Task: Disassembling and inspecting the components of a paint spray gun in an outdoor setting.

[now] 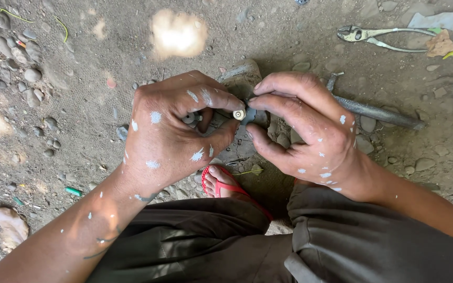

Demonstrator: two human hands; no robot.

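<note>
- Currently, you are pinching a small pale cap (239, 114) between your left hand (171, 126) and right hand (300, 123), above the ground.
- Fitting is looking unfinished; pliers (381, 36) are lying unused nearby.

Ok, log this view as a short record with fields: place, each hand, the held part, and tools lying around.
place: dirt ground with pebbles
left hand: paint-flecked, pinching a small whitish round part
right hand: paint-flecked, fingertips at the same part
tools: pliers lying upper right; grey metal rod behind the right hand
foot: red flip-flop below the hands
</note>
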